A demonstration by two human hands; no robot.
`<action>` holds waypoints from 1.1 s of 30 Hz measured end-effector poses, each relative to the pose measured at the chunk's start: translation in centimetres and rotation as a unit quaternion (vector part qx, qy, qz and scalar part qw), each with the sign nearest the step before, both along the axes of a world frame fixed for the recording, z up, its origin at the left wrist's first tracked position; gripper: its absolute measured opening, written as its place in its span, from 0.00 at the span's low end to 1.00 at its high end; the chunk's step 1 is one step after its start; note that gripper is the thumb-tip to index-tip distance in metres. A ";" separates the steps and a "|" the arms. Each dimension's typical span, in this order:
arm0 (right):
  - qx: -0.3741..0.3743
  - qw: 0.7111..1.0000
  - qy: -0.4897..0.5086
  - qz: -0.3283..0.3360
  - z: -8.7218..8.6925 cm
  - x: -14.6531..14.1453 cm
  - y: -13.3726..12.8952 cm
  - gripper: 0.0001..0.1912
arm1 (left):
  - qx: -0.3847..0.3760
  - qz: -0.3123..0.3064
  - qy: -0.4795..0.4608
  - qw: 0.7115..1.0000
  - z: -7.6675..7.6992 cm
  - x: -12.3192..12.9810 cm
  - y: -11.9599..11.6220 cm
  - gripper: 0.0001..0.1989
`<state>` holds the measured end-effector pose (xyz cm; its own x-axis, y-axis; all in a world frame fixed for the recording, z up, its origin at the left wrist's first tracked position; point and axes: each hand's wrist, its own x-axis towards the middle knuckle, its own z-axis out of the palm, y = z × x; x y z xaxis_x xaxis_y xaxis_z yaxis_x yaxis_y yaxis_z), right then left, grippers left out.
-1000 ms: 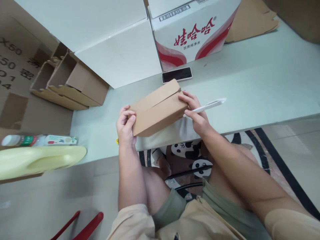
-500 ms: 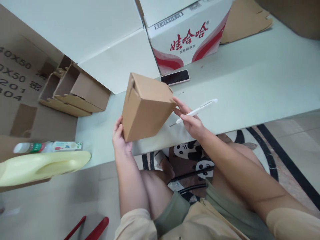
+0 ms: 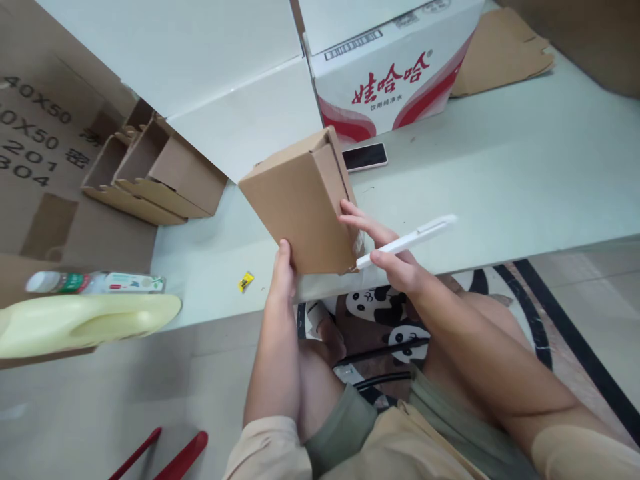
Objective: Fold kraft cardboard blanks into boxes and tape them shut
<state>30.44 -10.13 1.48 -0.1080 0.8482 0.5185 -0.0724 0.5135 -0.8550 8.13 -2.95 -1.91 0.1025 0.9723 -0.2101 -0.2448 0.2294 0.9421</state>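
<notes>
A closed brown cardboard box [image 3: 305, 207] is tilted above the table, its flap seam facing right. My left hand [image 3: 283, 272] grips its lower left edge, thumb on the near face, the other fingers hidden behind it. My right hand [image 3: 387, 250] holds a slim white pen-like tool [image 3: 410, 241] between thumb and fingers, its thin tip pointing left at the box's lower right corner. Two fingertips of that hand touch the box's right side. A small yellow packet [image 3: 245, 281] lies on the table left of my left hand.
A phone [image 3: 367, 157] lies behind the box, before a white and red carton [image 3: 385, 93]. Open cardboard boxes [image 3: 187, 173] stand at the left. Nearer are a plastic bottle [image 3: 75, 283] and a pale yellow object [image 3: 100, 323]. The pale table's [image 3: 505, 173] front edge runs above my legs.
The box has turned in my hands, so its flap side now faces right. My left hand has shifted right, uncovering the yellow packet. The white tool's tip has come to the box's corner.
</notes>
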 end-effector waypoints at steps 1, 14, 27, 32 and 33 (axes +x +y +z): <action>0.016 1.000 -0.016 -0.012 0.5 0.1 -0.2 0.28 | 0.002 -0.002 -0.014 1.000 0.2 0.2 0.0 0.35; -0.009 0.993 0.093 -0.074 0.4 -0.3 -0.6 0.25 | -0.174 -0.036 0.039 0.983 1.0 3.1 -1.0 0.27; 0.039 0.997 -0.016 -0.061 0.7 -0.3 0.1 0.24 | 0.544 -0.021 0.315 0.777 1.1 2.1 -2.2 0.24; -0.008 0.965 0.206 -0.164 0.9 -0.4 0.1 0.15 | 0.568 0.048 0.302 0.764 0.6 3.9 -2.6 0.24; -0.012 0.956 0.217 -0.200 0.9 -0.2 0.1 0.13 | 0.564 0.051 0.308 0.764 0.5 4.2 -2.7 0.24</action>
<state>30.27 -10.05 2.37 0.4471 0.7893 0.4208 -0.2252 0.5546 -0.8010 12.34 -5.65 -1.45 0.2333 0.5662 0.7906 0.3618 -0.8052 0.4699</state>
